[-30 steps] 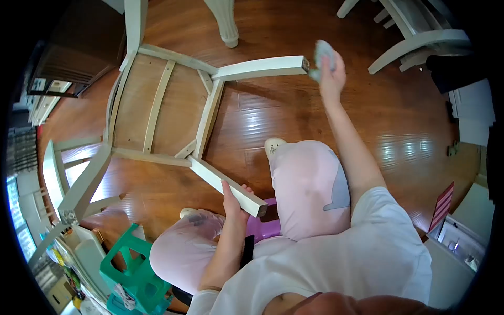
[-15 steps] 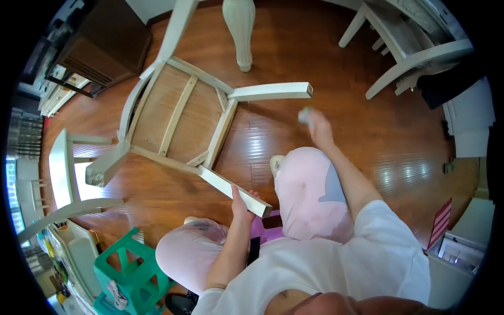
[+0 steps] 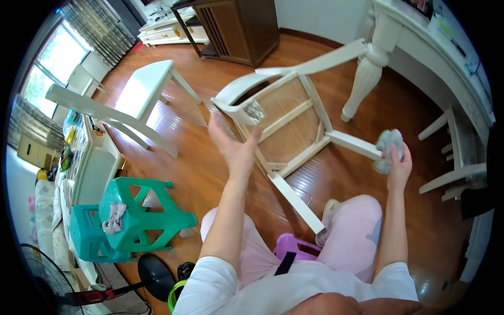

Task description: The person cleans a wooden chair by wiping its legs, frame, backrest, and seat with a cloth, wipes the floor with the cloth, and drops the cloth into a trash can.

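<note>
We log: green stool (image 3: 128, 233) beside teal stool (image 3: 86, 236), fan (image 3: 47, 281) near both; brown cabinet (image 3: 241, 31) farther off; patterned curtain (image 3: 102, 37) beside bright window (image 3: 63, 50).

the shirt (image 3: 273, 291) is plain white, with short, loose sleeves: the left sleeve (image 3: 210, 278) and the right sleeve (image 3: 396, 281) both end above the elbow in a straight hem. below them the arms are bare, as are the left hand (image 3: 233, 149) and the right hand (image 3: 400, 170). the trousers (image 3: 349, 223) are pale pink, soft and roomy, creased across the lap, with a blue-grey patch (image 3: 374, 233) curving along the right leg's outer side. a dark strip (image 3: 285, 263) crosses the waist at a slant. one shoe (image 3: 328, 211) shows, cream-coloured, partly hidden.
</note>
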`<action>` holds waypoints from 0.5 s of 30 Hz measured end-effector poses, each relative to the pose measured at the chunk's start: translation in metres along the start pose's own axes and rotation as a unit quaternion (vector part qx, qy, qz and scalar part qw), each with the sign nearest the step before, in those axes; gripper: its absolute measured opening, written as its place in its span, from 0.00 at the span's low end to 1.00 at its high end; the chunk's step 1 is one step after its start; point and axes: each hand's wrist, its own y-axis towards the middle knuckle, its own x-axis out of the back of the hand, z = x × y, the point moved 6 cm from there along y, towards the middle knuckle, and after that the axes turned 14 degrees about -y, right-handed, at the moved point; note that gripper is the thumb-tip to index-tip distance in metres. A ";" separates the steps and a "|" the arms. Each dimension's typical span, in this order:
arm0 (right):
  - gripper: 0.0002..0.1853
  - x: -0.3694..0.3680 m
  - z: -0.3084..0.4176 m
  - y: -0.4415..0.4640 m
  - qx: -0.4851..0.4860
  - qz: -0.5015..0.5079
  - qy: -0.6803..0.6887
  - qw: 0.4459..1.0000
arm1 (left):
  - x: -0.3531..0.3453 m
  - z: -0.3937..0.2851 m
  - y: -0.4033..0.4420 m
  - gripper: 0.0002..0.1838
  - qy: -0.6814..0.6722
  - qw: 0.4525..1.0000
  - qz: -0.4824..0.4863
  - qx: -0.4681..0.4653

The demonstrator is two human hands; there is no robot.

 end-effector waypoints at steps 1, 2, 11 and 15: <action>0.17 -0.031 0.033 -0.006 0.044 0.043 0.003 0.998 | -0.011 -0.015 0.012 0.43 0.057 0.992 0.049 -0.100; 0.17 -0.062 0.064 -0.013 0.088 0.088 0.003 0.992 | -0.014 -0.007 0.019 0.43 0.049 0.993 0.038 -0.103; 0.19 -0.250 0.197 -0.096 0.514 0.222 -0.077 0.825 | -0.037 0.030 0.019 0.35 -0.162 0.971 0.152 -0.092; 0.18 -0.230 0.163 -0.118 0.490 0.143 -0.105 0.853 | -0.031 0.010 0.024 0.32 -0.099 0.976 0.144 -0.129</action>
